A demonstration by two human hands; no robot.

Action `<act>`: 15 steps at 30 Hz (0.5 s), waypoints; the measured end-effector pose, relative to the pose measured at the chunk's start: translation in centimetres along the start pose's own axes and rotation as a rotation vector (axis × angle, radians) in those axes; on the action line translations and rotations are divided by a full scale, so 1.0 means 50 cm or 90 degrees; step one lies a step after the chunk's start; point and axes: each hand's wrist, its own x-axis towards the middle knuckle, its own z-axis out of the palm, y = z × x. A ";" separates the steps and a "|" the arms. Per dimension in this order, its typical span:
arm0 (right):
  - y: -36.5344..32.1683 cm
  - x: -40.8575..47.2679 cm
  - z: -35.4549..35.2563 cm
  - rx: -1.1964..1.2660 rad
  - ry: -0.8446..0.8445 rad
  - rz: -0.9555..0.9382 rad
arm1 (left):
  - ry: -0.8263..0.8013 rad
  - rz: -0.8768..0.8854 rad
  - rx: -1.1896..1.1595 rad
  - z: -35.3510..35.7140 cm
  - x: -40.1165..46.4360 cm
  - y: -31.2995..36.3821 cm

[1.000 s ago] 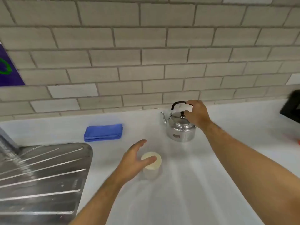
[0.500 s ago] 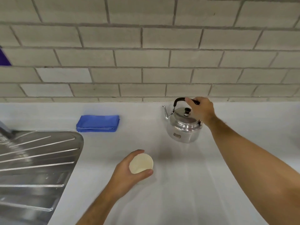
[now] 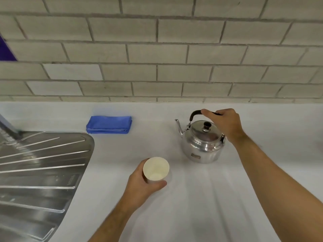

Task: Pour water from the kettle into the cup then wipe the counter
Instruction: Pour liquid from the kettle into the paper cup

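A shiny metal kettle [image 3: 202, 145] with a black knob stands on the white counter [image 3: 201, 198], spout pointing left. My right hand [image 3: 225, 124] is closed around its black handle from above. To the kettle's lower left a cream cup [image 3: 156, 169] stands upright with nothing visible inside it. My left hand [image 3: 141, 186] wraps around the cup's near side. A folded blue cloth [image 3: 109, 124] lies near the wall, left of the kettle.
A steel sink drainboard [image 3: 40, 172] with raised ribs fills the left side. A grey brick wall [image 3: 157, 49] runs along the back of the counter. A purple patch [image 3: 5, 51] shows on the wall at far left.
My left hand has gone from hovering open beside the cup to gripping it. My right hand has stayed on the kettle handle. The view has tilted down and shifted.
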 end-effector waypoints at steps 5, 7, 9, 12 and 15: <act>0.003 -0.088 -0.014 0.012 -0.020 -0.001 | 0.007 0.003 -0.006 -0.001 0.000 -0.001; 0.005 -0.118 -0.022 0.014 -0.030 -0.003 | 0.008 0.003 -0.008 -0.001 -0.002 -0.003; 0.007 -0.144 -0.031 0.021 -0.035 -0.002 | 0.010 0.004 -0.009 -0.001 -0.003 -0.005; 0.002 -0.175 -0.042 0.017 -0.039 -0.010 | 0.014 0.005 -0.013 -0.001 -0.002 -0.008; -0.015 -0.193 -0.056 -0.002 -0.048 -0.036 | 0.017 0.011 -0.010 -0.003 -0.001 -0.008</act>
